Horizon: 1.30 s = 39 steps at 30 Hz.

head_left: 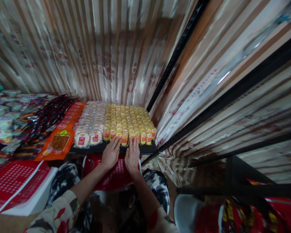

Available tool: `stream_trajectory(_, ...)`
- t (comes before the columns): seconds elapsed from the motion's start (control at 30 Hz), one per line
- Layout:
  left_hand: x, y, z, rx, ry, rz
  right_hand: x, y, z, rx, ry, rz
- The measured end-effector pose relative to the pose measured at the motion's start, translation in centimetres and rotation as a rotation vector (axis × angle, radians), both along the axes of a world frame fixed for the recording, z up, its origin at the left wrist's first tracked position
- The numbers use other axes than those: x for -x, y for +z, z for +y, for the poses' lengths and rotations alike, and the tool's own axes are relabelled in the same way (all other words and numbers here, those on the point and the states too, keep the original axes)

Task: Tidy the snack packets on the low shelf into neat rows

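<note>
– Two hands in view, left hand (111, 154) and right hand (131, 156). State?

– Fingers straight and close together on each, fingertips at the front row of yellow packs (124, 137). No pinch seen; pressure, cannot tell. Red basket (94, 165) below them.

– Progress?

– Judged well advanced: yellow packs stand in close rows at the shelf's right end. Left over, probably: the front line, slightly uneven by the fingertips. Back rows too blurred to assess.

– Surface and room?

– Black shelf (149, 149), narrow bare strip in front. Leftward on it: white round packs (81, 139) in clear film, orange bag (59, 132), dark packets (45, 118). Behind, striped printed sheeting (111, 48) in folds; black post (177, 53) near the right end. Light dim.
</note>
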State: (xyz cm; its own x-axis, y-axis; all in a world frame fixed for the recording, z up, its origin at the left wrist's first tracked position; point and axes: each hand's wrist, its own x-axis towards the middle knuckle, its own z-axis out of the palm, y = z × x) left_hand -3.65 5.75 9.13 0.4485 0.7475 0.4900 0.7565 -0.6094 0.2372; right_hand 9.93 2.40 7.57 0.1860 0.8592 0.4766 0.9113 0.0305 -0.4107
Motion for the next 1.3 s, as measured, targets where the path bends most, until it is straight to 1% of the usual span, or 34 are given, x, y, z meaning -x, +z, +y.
stream_trajectory(0.1,-0.3,0.0,-0.1,0.003,-0.037,0.043,-0.1,0.0,0.6,0.061,0.015,-0.039)
stream_trajectory(0.27,-0.6,-0.6,-0.1,-0.006,-0.013,0.029,-0.1,-0.4,1.0,0.089,0.009,-0.071)
stream_trajectory(0.4,-0.8,-1.3,0.1,-0.006,-0.063,0.037,0.0,-0.5,0.8,0.085,0.024,-0.069)
stream_trajectory(0.5,-0.8,-1.6,0.0,-0.026,-0.059,0.036,-0.1,-0.3,0.8,0.071,0.034,-0.063)
stream_trajectory(0.63,-0.8,-1.5,-0.3,-0.081,-0.06,0.025,-0.8,0.1,0.4,-0.004,0.047,-0.047)
stream_trajectory(0.7,-0.8,-1.4,-0.5,-0.095,-0.068,0.022,-1.5,0.1,0.1,-0.058,0.021,-0.027)
stream_trajectory(0.8,-1.0,-1.3,-0.9,-0.098,-0.118,0.037,-3.3,-0.3,-0.2,-0.117,-0.084,0.013)
stream_trajectory(0.87,-1.3,-1.3,-1.2,-0.095,-0.166,0.057,-4.7,-0.8,-0.3,-0.122,-0.16,0.032)
stream_trajectory(0.93,-1.8,-1.4,-1.4,-0.081,-0.191,0.07,-5.9,-1.4,-0.3,-0.1,-0.208,0.041)
stream_trajectory(1.03,-2.4,-1.7,-1.6,-0.043,-0.187,0.063,-7.0,-2.0,-0.1,-0.042,-0.198,0.035)
stream_trajectory(1.1,-2.5,-1.9,-1.7,-0.02,-0.176,0.053,-7.3,-2.2,0.0,-0.029,-0.181,0.039)
stream_trajectory(1.17,-2.4,-2.0,-1.8,-0.005,-0.17,0.05,-7.5,-2.2,0.0,-0.057,-0.188,0.07)
stream_trajectory(1.3,-1.9,-2.2,-2.1,-0.009,-0.188,0.045,-8.2,-1.8,0.5,-0.125,-0.247,0.14)
